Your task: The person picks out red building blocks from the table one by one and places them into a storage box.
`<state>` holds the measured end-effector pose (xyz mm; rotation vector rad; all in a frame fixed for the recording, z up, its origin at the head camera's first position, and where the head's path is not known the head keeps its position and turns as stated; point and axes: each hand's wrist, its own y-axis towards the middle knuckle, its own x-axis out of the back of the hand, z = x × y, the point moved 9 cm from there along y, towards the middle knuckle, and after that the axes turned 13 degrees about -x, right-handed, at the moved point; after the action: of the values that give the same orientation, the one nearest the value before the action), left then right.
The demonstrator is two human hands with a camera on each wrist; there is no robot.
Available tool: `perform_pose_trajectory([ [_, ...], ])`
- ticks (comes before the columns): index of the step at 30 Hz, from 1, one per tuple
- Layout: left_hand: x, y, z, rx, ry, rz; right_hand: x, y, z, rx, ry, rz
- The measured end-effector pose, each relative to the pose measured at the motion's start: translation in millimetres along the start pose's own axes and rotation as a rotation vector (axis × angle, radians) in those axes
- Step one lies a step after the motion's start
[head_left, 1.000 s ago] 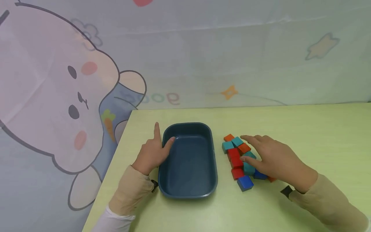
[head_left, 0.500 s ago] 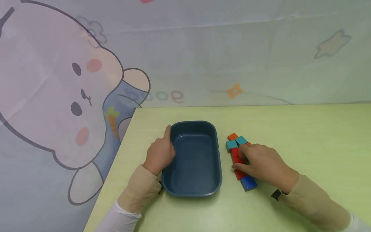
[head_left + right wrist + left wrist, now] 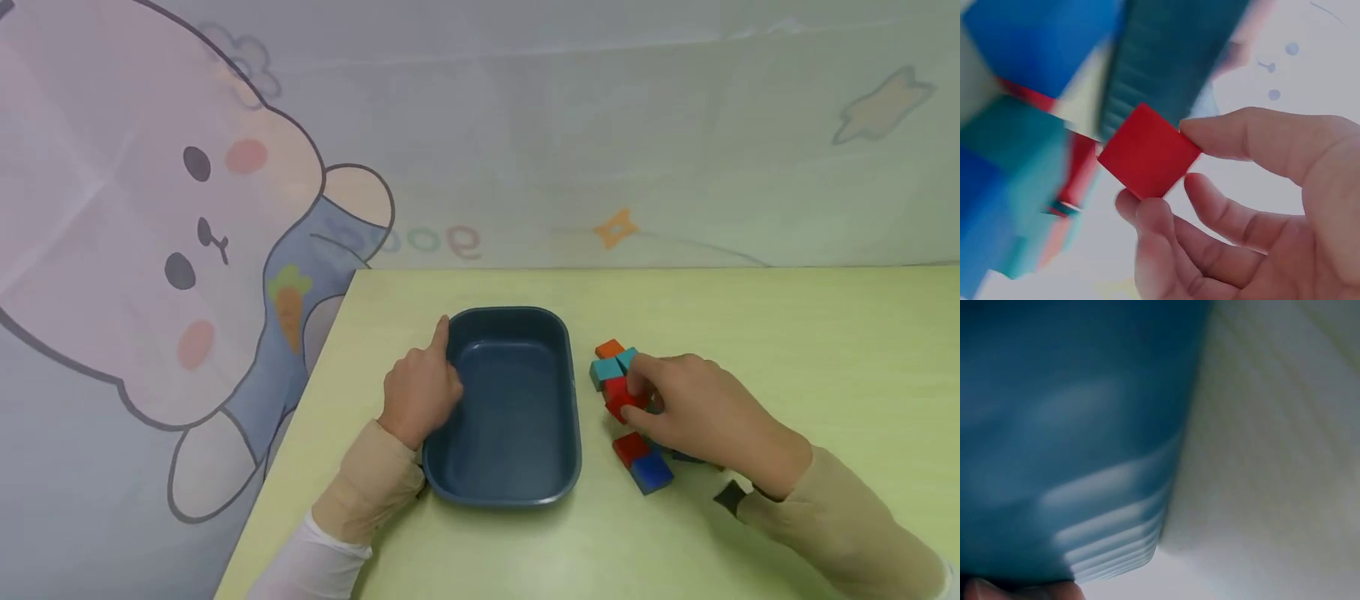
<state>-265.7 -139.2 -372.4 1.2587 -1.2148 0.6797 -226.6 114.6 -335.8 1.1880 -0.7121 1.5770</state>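
My left hand (image 3: 422,392) holds the left rim of a dark blue rectangular tray (image 3: 517,417), its index finger lying along the edge. In the left wrist view, fingertips (image 3: 1022,592) show at the rim of the tray's ribbed outer wall (image 3: 1104,487). My right hand (image 3: 712,408) pinches a red cube (image 3: 1149,153) between thumb and fingers, just over the other cubes. Around it lie an orange cube (image 3: 610,348), teal cubes (image 3: 604,373), another red cube (image 3: 632,448) and a blue cube (image 3: 651,473). The right hand hides part of the group.
The pale yellow-green tabletop (image 3: 825,350) ends at a slanted left edge. Behind it hangs a printed cloth (image 3: 525,150) with a cartoon animal. A gap of tabletop separates the tray from the cubes on its right.
My left hand has come onto the tray's rim from beside it. My right hand has gone from spread fingers above the cubes to pinching a red one, now raised from the group.
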Motion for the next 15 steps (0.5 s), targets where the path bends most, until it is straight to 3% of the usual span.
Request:
perform_pose_trajectory([
  [4,4.2,2.5,0.0,-0.012,0.009,-0.011,14.4,5.3,19.4,0.081,0.12,-0.047],
  [9,1.5,0.8,2.6,0.008,-0.007,0.016,11.9,13.0,53.8,0.17,0.253,-0.059],
  [15,-1.7,-0.2,2.2,0.012,-0.01,0.036,4.0,17.9,73.9,0.239,0.267,-0.107],
])
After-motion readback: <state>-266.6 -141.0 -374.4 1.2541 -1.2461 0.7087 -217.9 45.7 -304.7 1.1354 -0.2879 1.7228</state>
